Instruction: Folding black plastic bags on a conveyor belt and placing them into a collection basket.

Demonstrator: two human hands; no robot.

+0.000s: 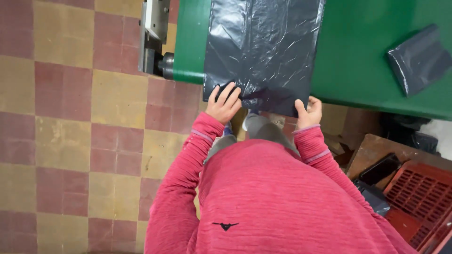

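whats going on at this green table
A person in a red top grips the near edge of a dark grey plastic bag lying flat on the green table. The left hand and right hand each pinch a corner. A folded dark bag lies further right, and a red crate sits below.

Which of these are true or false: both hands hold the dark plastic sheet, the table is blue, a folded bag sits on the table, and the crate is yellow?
1. Both the left hand and the right hand grip the near edge of the dark plastic sheet. True.
2. The table is blue. False: it is green.
3. A folded dark bag lies on the table, apart from the sheet. True.
4. The crate is yellow. False: it is red.
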